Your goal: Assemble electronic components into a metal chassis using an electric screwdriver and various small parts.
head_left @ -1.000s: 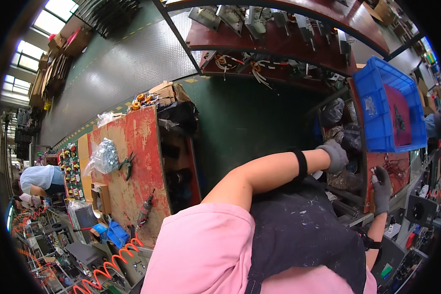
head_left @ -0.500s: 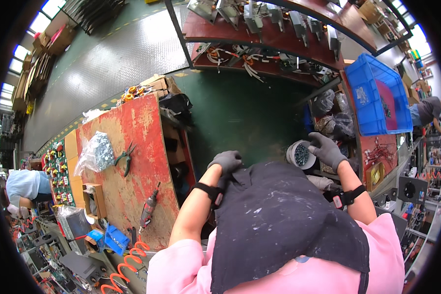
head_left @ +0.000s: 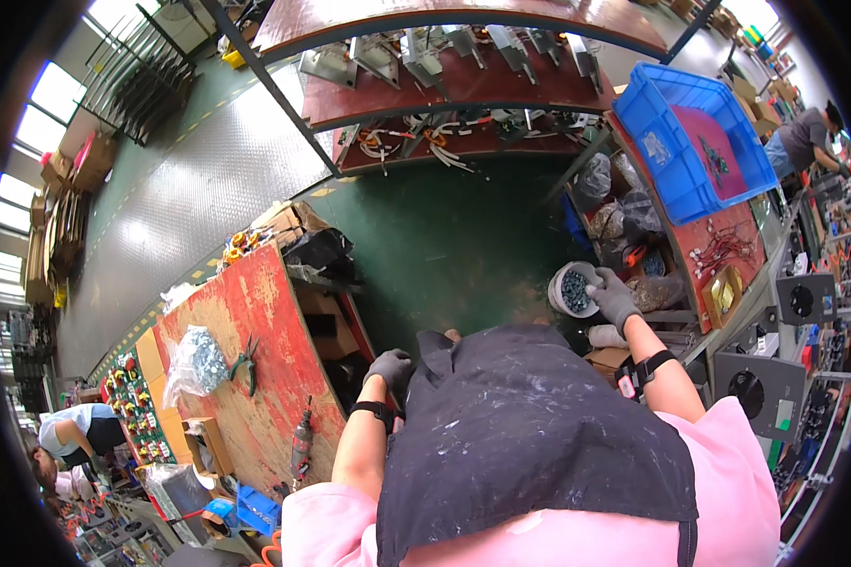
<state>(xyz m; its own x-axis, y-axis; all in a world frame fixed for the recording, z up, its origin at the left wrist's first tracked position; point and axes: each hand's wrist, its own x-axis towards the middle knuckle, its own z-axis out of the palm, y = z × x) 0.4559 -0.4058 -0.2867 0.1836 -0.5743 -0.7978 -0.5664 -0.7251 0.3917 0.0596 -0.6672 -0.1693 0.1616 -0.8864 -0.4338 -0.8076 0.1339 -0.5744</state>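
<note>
The right hand, gloved grey, clasps the rim of a round white tub of small dark parts, seemingly to carry it level; beside the tub, near the dark apron, the left hand hangs loosely curled, empty.

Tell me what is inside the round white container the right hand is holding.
The round white container holds a heap of small dark pieces, too small to identify. The gloved right hand grips its rim and covers that edge; the bottom is hidden.

Round white tub of dark screws, tilted

left hand lowered to apron
</note>
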